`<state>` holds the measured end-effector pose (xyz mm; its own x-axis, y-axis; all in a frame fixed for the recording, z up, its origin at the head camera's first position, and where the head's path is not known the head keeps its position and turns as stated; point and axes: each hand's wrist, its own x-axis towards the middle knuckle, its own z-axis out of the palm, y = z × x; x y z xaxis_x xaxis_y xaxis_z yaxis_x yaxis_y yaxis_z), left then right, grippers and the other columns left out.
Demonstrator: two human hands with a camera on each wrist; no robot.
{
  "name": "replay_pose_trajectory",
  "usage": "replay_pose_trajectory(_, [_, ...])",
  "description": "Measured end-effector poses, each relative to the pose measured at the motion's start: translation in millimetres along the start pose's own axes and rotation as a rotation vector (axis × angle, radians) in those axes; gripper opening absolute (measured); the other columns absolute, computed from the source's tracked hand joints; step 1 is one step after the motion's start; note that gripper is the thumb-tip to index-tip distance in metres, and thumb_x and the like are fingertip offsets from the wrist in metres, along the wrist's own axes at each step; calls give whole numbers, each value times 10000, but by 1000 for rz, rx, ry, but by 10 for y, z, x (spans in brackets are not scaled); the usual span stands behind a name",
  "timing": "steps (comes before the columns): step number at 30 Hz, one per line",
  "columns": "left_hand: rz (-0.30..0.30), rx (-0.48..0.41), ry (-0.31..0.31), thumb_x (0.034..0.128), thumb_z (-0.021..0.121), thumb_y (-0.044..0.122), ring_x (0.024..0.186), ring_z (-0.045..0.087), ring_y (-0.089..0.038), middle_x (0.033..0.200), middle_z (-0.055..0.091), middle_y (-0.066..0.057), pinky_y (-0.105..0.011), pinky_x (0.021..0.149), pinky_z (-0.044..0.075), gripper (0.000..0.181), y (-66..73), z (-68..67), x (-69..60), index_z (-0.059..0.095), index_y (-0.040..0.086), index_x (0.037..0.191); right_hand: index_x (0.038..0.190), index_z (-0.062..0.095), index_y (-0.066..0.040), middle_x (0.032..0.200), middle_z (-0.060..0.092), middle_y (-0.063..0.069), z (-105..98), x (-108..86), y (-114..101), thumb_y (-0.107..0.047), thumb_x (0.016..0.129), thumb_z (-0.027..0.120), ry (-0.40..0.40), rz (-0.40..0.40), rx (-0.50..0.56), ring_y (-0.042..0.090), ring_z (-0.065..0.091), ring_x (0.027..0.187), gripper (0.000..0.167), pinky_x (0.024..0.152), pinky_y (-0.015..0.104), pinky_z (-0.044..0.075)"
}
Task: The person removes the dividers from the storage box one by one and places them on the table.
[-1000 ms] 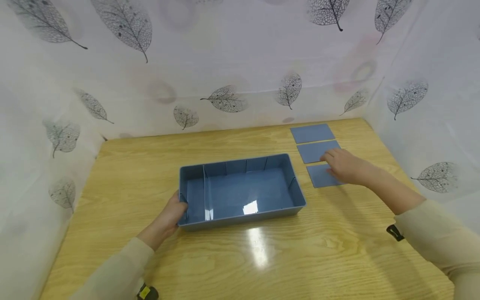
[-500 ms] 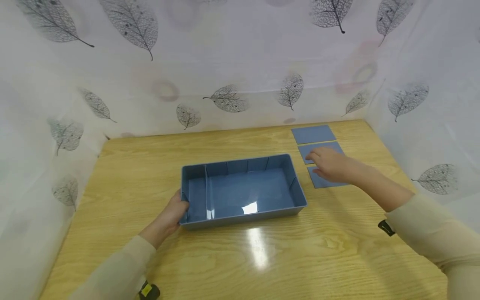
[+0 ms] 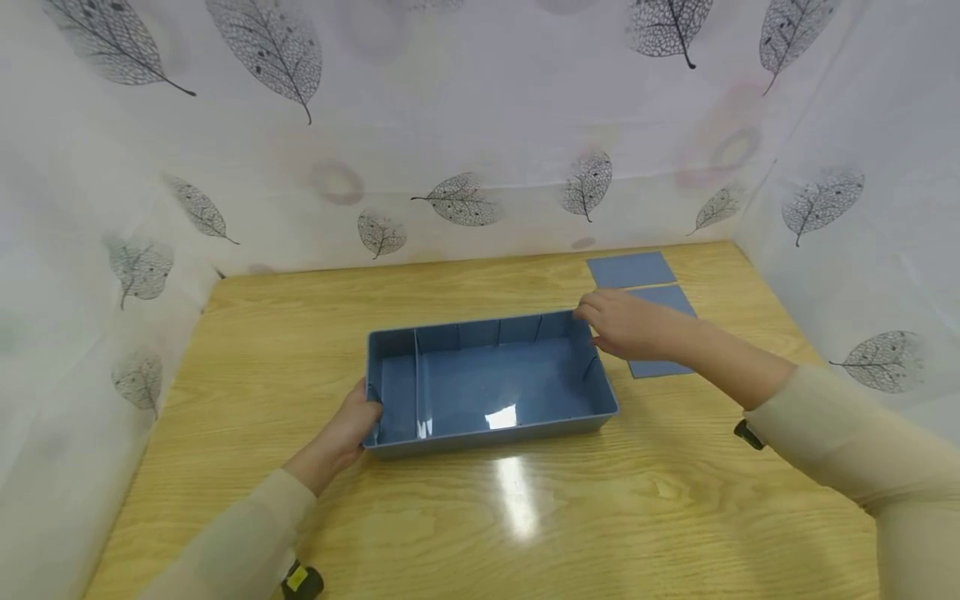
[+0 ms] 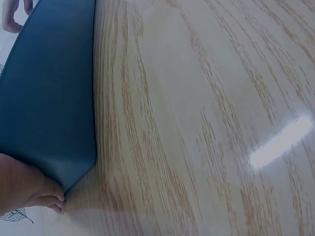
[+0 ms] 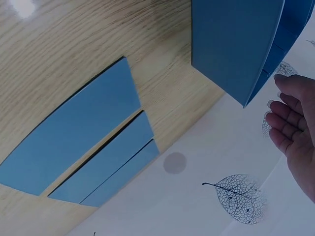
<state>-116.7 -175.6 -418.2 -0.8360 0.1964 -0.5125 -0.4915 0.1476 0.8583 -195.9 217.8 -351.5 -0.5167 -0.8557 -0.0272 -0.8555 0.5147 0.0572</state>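
A blue rectangular plastic box point(image 3: 487, 375), open at the top, lies on the wooden table. One thin divider point(image 3: 420, 392) stands across it near the left end. My left hand point(image 3: 348, 427) grips that end, thumb over the rim; in the left wrist view the fingers of this hand point(image 4: 29, 189) lie at the box's lower corner. My right hand point(image 3: 630, 323) is over the back right corner of the box. From the right wrist view, this hand point(image 5: 300, 118) has loosely bent fingers, with a gap visible between them and the box wall point(image 5: 231, 44).
To the right of the box, flat blue panels lie in a row: a far panel point(image 3: 632, 269), a middle one point(image 3: 678, 298) partly behind my right hand, and a near one point(image 3: 660, 368). Leaf-patterned cloth point(image 3: 480, 125) hangs behind the wooden table point(image 3: 450, 517) and along both sides.
My right hand has moved left from above the panels to the box's back right corner. The left hand keeps its grip, and the panels stay in place.
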Motion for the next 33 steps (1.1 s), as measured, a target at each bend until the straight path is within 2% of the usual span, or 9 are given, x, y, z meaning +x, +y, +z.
replay_pose_trajectory(4, [-1,11,-2,786,270,-137,1215,380,-392,1495,141,-344,-213,746,482,759,1,-2,-9,-71,-87,1462,1100,550,61,1030,561,155,-29,153,-58,-119,815,709,-20,-33,-20,288,535,954,374,861,395,471])
replay_pose_trajectory(10, [1,11,-18,787,270,-139,1345,233,-427,1521,76,-321,-261,863,441,770,5,-5,-4,-98,-80,1461,1157,542,60,1080,562,151,-115,377,-170,-139,847,679,-111,-35,-33,279,530,1003,393,894,381,460])
replay_pose_trajectory(13, [1,13,-13,785,266,-142,1356,220,-418,1526,74,-312,-275,887,426,769,3,-4,-5,-91,-79,1463,1174,536,64,1089,563,153,-153,485,-222,-164,857,671,-148,-63,-65,275,529,1011,413,907,376,455])
replay_pose_trajectory(20, [28,3,-8,765,258,-150,1199,385,-351,1503,175,-310,-201,741,468,770,-32,-6,8,-39,-80,1472,1199,527,59,1112,555,156,-216,723,-338,-148,909,592,-193,-133,-100,273,525,1031,362,934,371,451])
replay_pose_trajectory(23, [24,3,-5,766,260,-147,1196,390,-361,1500,176,-314,-214,754,473,770,-36,-9,7,-40,-79,1472,1186,538,53,1125,560,159,-240,826,-407,-105,938,515,-212,-152,-108,273,529,1034,295,934,369,453])
replay_pose_trajectory(27, [10,7,0,771,260,-147,1290,311,-403,1512,130,-318,-244,837,450,770,-25,-11,-3,-62,-84,1467,1166,555,48,1156,571,168,-205,963,-489,-94,944,478,-217,-190,-124,285,534,1061,274,946,371,451])
replay_pose_trajectory(33, [29,-4,-9,770,268,-140,1214,380,-376,1493,185,-318,-236,789,476,763,-11,-13,-7,-40,-91,1466,1205,544,19,1201,556,154,-178,1097,-592,-102,959,441,-243,-215,-143,276,518,1088,292,963,367,438])
